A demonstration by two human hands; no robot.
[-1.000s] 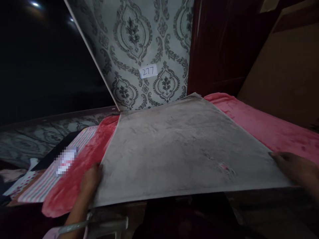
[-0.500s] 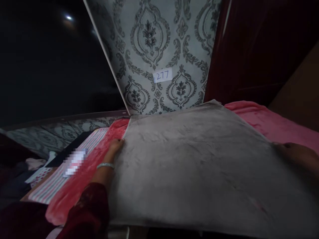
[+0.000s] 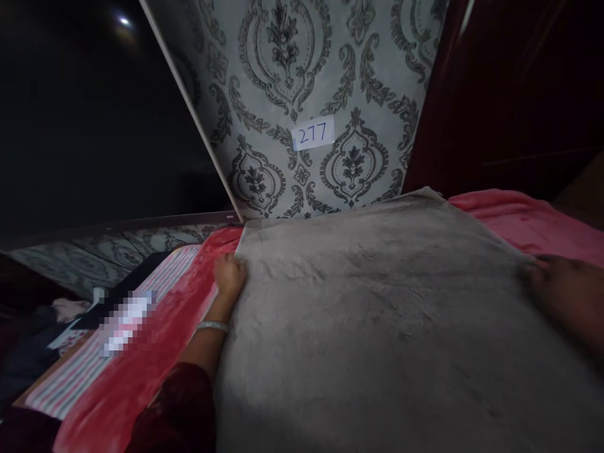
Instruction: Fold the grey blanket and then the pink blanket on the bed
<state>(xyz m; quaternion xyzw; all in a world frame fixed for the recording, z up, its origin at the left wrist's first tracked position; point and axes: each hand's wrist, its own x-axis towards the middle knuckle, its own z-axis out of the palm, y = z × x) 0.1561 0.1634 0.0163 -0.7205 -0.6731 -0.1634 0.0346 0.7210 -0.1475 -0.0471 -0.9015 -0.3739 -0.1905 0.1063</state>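
A wide grey cloth [image 3: 358, 327] with a soft, plush-looking surface lies spread in front of me, with small creases across it. My left hand [image 3: 230, 275], with a band at the wrist, is closed on the cloth's left edge. At the right edge, my right hand [image 3: 561, 296] has its fingers bent over the border; it is dark and slightly blurred. Beneath the grey cloth, a red-pink plush cloth [image 3: 155, 333] shows on the left. More pink plush fabric [image 3: 523, 217] shows beyond the right edge.
A striped cloth [image 3: 70, 371] bearing a blurred-out patch lies at left, near heaped fabric [image 3: 28, 333]. A large black screen [image 3: 104, 126] stands behind it. The patterned wall [image 3: 302, 75] carries a paper label [image 3: 313, 133] reading 277. A dark red glossy panel [image 3: 509, 94] rises at right.
The view has come closer, and the grey cloth's near edge has left the picture. My left hand has shifted slightly right along the left edge; my right hand shows more fully.
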